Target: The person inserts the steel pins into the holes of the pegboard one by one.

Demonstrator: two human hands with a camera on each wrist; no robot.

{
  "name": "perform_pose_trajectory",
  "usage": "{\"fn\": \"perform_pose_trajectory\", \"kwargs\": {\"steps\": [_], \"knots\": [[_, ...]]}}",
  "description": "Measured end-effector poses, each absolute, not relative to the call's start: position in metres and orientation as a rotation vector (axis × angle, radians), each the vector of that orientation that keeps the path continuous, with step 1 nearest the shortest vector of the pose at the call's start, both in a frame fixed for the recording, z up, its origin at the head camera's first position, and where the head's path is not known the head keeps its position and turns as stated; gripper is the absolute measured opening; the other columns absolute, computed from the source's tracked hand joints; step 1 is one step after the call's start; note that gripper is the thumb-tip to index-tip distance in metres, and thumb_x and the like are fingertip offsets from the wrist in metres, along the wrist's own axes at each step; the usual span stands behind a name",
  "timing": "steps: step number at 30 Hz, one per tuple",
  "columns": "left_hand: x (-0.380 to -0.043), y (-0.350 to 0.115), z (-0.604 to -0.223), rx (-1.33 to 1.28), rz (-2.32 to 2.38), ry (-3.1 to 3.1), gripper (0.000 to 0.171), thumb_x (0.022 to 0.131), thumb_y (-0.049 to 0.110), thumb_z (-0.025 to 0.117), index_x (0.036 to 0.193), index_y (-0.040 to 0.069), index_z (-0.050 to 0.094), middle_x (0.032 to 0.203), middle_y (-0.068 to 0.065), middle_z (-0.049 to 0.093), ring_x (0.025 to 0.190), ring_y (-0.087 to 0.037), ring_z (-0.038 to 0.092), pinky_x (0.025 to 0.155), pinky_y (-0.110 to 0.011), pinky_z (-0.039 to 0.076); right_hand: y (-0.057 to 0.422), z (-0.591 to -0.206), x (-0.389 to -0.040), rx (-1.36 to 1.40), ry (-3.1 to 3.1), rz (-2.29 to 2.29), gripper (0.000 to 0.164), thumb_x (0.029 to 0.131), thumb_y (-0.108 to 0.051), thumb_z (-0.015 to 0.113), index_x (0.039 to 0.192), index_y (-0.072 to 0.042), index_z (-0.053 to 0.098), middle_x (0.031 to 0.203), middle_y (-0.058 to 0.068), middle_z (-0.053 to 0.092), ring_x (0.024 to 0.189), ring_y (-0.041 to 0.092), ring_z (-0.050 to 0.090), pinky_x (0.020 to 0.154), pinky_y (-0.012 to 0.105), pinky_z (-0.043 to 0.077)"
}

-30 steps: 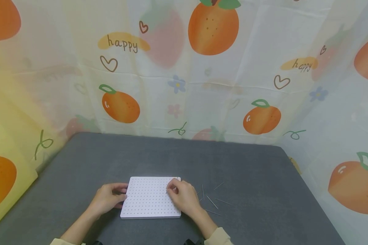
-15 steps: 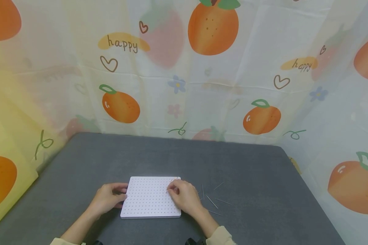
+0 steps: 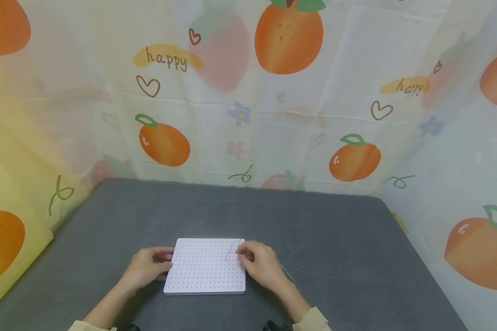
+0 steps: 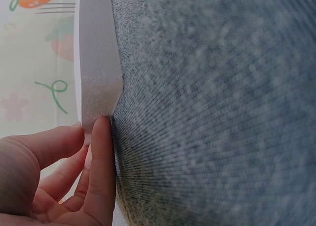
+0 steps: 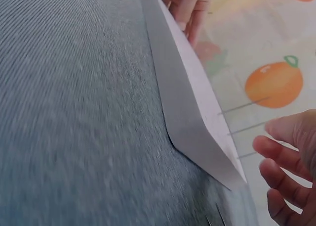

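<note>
A white pegboard [image 3: 199, 271] with rows of small holes lies flat in front of me. Three thin metal pins [image 5: 247, 129] stand in its far right part. My left hand [image 3: 147, 266] rests its fingertips and thumb along the board's left edge, fingers mostly straight. The left wrist view has the thumb at the top edge and a finger on the side wall. Beside the standing pins is my right hand [image 3: 262, 264], fingers loosely bent. In the right wrist view nothing shows between its thumb and fingers, and the thumb tip is close to the middle pin.
Several loose metal pins [image 3: 302, 272] lie scattered on the dark grey tabletop [image 3: 356, 257], right of the board. The right wrist and forearm cover part of that pile. A curtain [image 3: 273, 115] printed with oranges surrounds the table at the back and sides.
My right hand has moved right, away from over the board, uncovering the standing pins and hiding some of the loose ones. The left hand and the board have stayed put.
</note>
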State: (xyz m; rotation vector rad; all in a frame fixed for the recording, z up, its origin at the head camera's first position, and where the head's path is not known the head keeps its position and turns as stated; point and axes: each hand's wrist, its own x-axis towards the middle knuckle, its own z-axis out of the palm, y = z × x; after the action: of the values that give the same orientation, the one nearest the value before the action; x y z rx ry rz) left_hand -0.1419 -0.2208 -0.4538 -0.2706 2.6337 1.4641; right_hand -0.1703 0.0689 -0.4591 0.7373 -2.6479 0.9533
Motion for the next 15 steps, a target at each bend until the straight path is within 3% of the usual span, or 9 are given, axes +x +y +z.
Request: {"fn": "perform_pose_trajectory", "kwargs": {"steps": [15], "knots": [[-0.141, -0.22, -0.453, -0.28, 1.441, 2.642, 0.041, 0.077, -0.001, 0.065, 0.117, -0.003, 0.058, 0.097, -0.013, 0.063, 0.073, -0.016, 0.063, 0.056, -0.029, 0.058, 0.108, -0.452, -0.172, 0.777, -2.593, 1.06, 0.016, 0.079, -0.01, 0.07, 0.09, -0.02, 0.065, 0.084, -0.014, 0.061, 0.075, 0.001, 0.055, 0.063, 0.021, 0.051]]}}
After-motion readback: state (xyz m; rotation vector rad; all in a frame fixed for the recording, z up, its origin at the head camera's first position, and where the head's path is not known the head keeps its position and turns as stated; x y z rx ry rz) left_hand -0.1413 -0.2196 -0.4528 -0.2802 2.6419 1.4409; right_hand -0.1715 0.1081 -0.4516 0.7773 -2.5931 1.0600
